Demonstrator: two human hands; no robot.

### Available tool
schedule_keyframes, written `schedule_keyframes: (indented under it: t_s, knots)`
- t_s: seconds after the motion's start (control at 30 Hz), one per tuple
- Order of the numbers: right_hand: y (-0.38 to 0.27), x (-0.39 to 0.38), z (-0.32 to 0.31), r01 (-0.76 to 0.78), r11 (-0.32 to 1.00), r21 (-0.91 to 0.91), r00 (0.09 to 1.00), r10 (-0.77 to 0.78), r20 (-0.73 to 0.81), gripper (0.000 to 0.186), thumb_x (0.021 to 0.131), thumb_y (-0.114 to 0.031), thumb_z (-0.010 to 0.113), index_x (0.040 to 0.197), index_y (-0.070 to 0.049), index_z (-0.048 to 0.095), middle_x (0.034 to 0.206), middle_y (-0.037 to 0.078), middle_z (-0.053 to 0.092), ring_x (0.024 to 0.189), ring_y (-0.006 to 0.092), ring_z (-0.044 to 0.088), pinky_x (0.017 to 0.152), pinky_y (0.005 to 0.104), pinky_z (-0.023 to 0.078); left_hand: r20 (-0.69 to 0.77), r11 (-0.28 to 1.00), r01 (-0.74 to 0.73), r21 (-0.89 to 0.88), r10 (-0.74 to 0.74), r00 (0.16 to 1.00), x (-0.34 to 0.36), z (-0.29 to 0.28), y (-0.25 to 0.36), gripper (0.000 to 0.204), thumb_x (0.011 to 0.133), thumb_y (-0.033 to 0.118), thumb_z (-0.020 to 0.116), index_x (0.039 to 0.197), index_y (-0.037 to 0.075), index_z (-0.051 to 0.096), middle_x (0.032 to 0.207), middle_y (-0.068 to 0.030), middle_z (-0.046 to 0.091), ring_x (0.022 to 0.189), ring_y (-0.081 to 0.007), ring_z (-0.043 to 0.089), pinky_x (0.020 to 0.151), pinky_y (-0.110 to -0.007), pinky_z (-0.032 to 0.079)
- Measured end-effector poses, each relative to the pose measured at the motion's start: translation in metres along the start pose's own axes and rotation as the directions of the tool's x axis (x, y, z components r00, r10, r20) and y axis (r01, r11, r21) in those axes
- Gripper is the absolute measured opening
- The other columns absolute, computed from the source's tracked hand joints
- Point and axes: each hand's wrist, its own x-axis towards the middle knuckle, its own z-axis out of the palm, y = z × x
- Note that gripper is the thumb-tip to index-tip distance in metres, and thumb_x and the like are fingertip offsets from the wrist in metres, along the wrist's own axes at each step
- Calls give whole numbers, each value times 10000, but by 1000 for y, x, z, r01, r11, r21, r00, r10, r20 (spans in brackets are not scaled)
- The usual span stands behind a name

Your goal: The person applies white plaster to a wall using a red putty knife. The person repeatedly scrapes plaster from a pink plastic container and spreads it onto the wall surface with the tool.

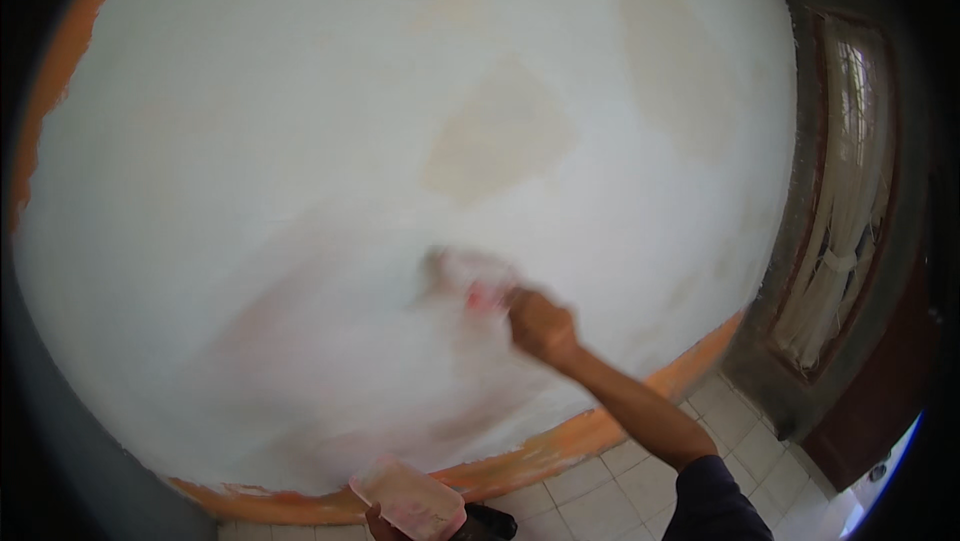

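Plainly, the biggest thing before me is the white wall (300, 121), bulging across most of the view, with an uneven orange border (560, 443) along its lower edge and more orange at its far left. To the right stands a dark grey frame (785, 321) around a tall panel, where a pale curtain (848, 196) hangs gathered at a tie. Below the wall runs the floor (640, 486) of pale square tiles. Two tan patches show on the wall: a broad one (500, 131) near the middle and a longer one (675, 61) higher to the right. Lower left, a soft pinkish area (270, 321) spreads over the white.

My bare right forearm (650, 411) reaches up from a dark sleeve (715, 506). At the lower edge sits a pale pink, rounded rectangular tray (410, 499), just in front of the wall's foot in my view. The hand tool (475, 276) lies over the wall, below the broad patch; it is too blurred to tell its kind, though a red spot shows. My right grip (543, 326) is closed around its near end, while my left grip (380, 524), partly cut off, holds the tray by its edge.
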Motion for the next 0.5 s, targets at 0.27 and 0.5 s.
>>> schedule_keyframes:
  t_s: [0.27,0.5]
  knots:
    - [29,77,33,-87,948,-306,959,-2,-282,272,706,4,615,977,1,630,943,138,631,874,292,644,627,360,551,5,998,-49,-34,49,999,-8,-2,27,639,867,439,473,1358,36,401,1271,-157,533,1147,-338,539,978,-504,436]
    - [-105,17,4,337,932,133,937,-346,49,300,721,15,610,1019,34,641,987,133,633,933,287,644,746,337,568,4,999,-35,-22,35,999,-34,11,39,636,868,436,470,1358,36,400,1270,-157,533,1147,-337,539,978,-502,436]
